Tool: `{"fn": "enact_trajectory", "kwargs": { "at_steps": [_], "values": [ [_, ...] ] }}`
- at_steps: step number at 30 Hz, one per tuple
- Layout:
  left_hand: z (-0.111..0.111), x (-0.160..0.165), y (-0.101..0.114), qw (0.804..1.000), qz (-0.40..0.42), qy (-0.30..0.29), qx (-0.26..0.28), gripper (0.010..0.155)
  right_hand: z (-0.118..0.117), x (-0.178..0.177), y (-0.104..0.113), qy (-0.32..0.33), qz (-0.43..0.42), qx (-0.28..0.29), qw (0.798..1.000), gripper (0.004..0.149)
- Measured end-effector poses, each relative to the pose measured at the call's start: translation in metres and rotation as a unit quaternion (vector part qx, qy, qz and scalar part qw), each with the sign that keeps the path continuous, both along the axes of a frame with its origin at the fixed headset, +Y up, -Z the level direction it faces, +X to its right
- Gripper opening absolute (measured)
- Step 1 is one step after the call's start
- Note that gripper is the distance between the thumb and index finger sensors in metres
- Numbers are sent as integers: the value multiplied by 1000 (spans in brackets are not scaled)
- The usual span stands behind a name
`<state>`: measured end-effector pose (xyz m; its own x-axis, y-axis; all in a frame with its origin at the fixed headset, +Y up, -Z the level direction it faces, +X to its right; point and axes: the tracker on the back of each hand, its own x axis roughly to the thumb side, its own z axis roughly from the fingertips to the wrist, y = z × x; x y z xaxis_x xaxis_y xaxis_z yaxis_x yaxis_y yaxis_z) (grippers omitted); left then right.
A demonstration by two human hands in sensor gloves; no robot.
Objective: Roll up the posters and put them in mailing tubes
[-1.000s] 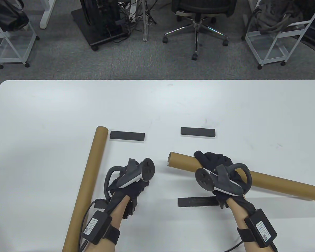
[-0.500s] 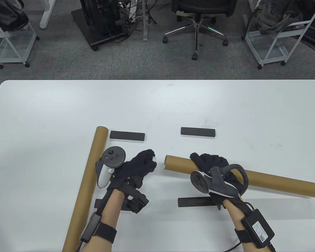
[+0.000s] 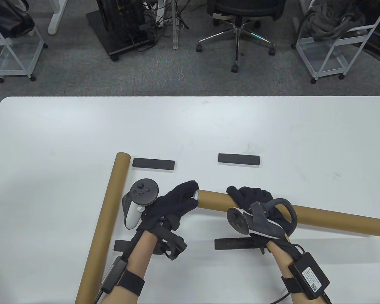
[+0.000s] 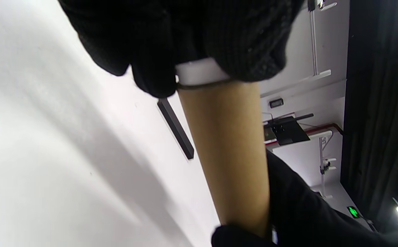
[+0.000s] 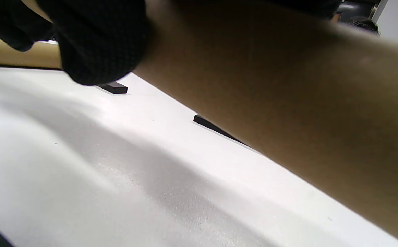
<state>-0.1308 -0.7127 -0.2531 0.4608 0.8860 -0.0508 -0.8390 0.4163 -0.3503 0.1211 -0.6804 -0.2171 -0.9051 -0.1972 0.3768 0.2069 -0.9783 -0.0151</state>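
Observation:
Two brown cardboard mailing tubes lie on the white table (image 3: 66, 133). The left tube (image 3: 104, 221) runs lengthwise at my left and is untouched. My right hand (image 3: 250, 198) grips the right tube (image 3: 335, 221) near its left part, fingers curled over it. My left hand (image 3: 180, 202) pinches a white end cap (image 3: 195, 194) against that tube's left end. In the left wrist view the cap (image 4: 200, 72) sits on the tube's (image 4: 229, 147) mouth under my fingers (image 4: 199, 31). The right wrist view is filled by the tube (image 5: 288, 103). No poster shows.
Black flat bars lie on the table: one (image 3: 153, 163) by the left tube's top, one (image 3: 238, 159) at centre, one (image 3: 237, 243) under my right wrist, one (image 3: 120, 245) partly hidden by my left arm. An office chair (image 3: 240, 19) and wire carts stand beyond the far edge.
My left hand turned over and moved right, bringing the white cap onto the right tube's left end. My right hand shifted the tube slightly leftward.

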Motion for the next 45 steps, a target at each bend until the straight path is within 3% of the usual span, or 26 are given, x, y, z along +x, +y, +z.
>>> {"fn": "enact_trajectory", "kwargs": {
  "at_steps": [6, 9, 10, 13, 16, 22, 27, 32, 35, 37, 39, 41, 42, 45],
  "values": [
    [7, 8, 8, 997, -37, 51, 53, 60, -1, -2, 1, -2, 0, 12, 1000, 81],
    [12, 24, 13, 997, -35, -10, 65, 67, -1, -2, 2, -5, 0, 23, 1000, 82],
    [16, 35, 13, 995, -30, -83, 53, 76, -1, -3, 4, -3, -2, 24, 1000, 81],
    [20, 42, 12, 992, -51, -94, 72, 81, 3, -3, 7, -9, 18, 38, 999, 81],
    [18, 38, 10, 994, -6, -99, 52, 80, 3, 1, 9, -16, 11, 34, 999, 81],
    [8, 12, 12, 994, 4, -97, 46, 76, -1, 7, 5, -23, -11, 12, 1000, 82],
    [2, -15, 17, 989, -108, -59, 79, 81, 0, 12, 5, -29, -11, 13, 999, 81],
    [-1, -33, 17, 956, -262, -21, 127, 82, 0, 12, 5, -30, -12, 9, 999, 81],
    [-4, -36, 9, 962, -250, -4, 113, 82, 0, 7, 3, -25, -13, 1, 1000, 82],
    [-3, -35, 10, 942, -306, 9, 138, 82, -1, 6, 2, -26, -11, -3, 1000, 82],
    [-1, -31, 11, 878, -438, 18, 190, 82, -3, 5, 1, -32, -9, -5, 999, 82],
    [1, -25, 10, 824, -527, 16, 205, 82, -6, 7, 0, -40, -9, -14, 999, 82],
    [1, -23, 9, 815, -543, 9, 203, 82, -7, 8, -1, -44, -8, -17, 999, 82],
    [0, -20, 8, 825, -532, 17, 188, 82, -13, 16, -4, -72, -8, -33, 997, 82]
  ]
}}
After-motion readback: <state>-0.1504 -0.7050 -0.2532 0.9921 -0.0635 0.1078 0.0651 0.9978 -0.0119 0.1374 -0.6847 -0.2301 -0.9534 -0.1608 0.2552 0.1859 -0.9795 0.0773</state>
